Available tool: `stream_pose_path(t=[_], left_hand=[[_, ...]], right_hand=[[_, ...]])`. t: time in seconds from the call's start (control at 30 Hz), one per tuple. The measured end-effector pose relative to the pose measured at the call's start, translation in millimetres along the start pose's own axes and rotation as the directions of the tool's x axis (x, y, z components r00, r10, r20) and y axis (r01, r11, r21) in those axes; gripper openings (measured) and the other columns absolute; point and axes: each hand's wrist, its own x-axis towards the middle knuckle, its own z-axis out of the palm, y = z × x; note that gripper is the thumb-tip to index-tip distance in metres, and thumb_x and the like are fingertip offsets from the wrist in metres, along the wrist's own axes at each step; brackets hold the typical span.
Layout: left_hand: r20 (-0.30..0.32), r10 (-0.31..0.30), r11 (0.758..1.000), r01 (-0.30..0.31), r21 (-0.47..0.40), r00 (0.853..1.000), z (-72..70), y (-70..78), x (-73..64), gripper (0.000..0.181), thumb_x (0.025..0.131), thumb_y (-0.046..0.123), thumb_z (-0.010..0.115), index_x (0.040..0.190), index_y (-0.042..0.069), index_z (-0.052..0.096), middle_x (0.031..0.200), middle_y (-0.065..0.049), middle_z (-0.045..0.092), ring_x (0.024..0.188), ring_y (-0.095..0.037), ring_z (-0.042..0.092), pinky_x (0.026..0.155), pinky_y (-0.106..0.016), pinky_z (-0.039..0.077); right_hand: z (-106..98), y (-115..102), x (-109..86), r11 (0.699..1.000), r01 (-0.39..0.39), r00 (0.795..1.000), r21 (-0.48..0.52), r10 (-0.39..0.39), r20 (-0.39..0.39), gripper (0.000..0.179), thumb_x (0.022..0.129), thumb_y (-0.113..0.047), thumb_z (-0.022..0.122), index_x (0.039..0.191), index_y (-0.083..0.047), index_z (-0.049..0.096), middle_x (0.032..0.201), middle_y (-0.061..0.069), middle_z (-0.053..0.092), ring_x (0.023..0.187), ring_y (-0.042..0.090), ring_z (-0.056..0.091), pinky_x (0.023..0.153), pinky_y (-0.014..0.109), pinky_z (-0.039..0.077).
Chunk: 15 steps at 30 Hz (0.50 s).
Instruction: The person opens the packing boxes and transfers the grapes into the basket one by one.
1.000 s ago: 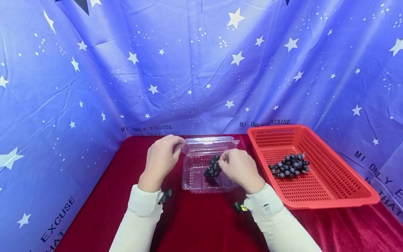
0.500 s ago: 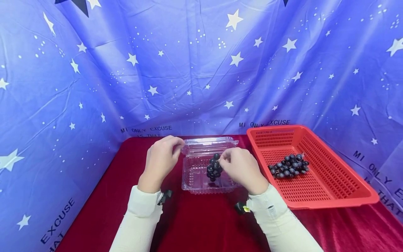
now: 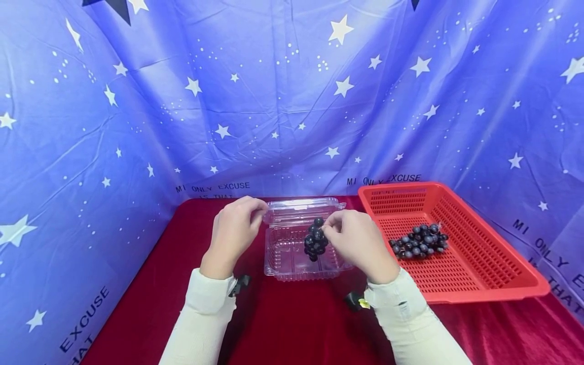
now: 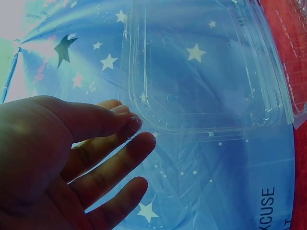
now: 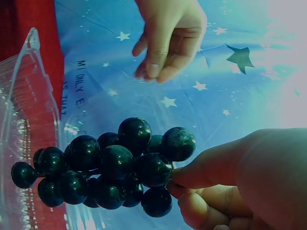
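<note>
A bunch of dark grapes (image 3: pixel 315 243) hangs from my right hand (image 3: pixel 360 241), whose thumb and fingers pinch it at the stem end. In the head view the bunch overlaps the base of a clear plastic clamshell box (image 3: pixel 278 261). The box stands open, its hinged lid (image 3: pixel 301 210) raised at the back. At the lid's left corner, my left hand (image 3: pixel 234 235) pinches the edge between thumb and fingertip; in the left wrist view the clear lid (image 4: pixel 201 125) reaches to those fingertips. The right wrist view shows the grapes (image 5: pixel 115 163) close up, stretched out from the fingertips.
To the right sits a red perforated basket (image 3: pixel 497 292) with another bunch of dark grapes (image 3: pixel 418 241) lying in it. A dark red cloth (image 3: pixel 292 324) covers the table. Behind and at the sides hangs a blue star-printed curtain (image 3: pixel 274 101).
My right hand has moved slightly up and to the right, lifting the grape bunch with it. The left hand has stayed at the lid's corner.
</note>
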Motion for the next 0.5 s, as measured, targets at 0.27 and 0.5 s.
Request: stream_pose_path(t=[0.27,0.5], left_hand=[[0.004,0.002,1.0,-0.002,-0.005,1.0,1.2,0.8,-0.2,0.014,0.093,0.012,0.074,0.1,0.022,0.081,0.098,0.005,0.077,0.083,-0.019,0.073,0.064,-0.039,0.058],[-0.002,0.003,1.0,-0.003,0.001,1.0,1.7,-0.4,-0.8,0.018,0.092,0.008,0.072,0.099,0.023,0.081,0.098,0.005,0.077,0.082,-0.019,0.072,0.063,-0.038,0.057]], right_hand=[[-13,0,-2.0,1.0,-0.001,1.0,0.016,0.001,-0.012,0.013,0.094,-0.027,0.07,0.093,-0.018,0.078,0.067,-0.006,0.063,0.052,0.014,0.05,0.054,0.032,0.042],[-19,0,-3.7,0.999,-0.01,1.0,0.036,0.011,-0.018,0.013,0.094,-0.027,0.069,0.093,-0.019,0.078,0.062,-0.006,0.06,0.049,0.015,0.047,0.052,0.032,0.041]])
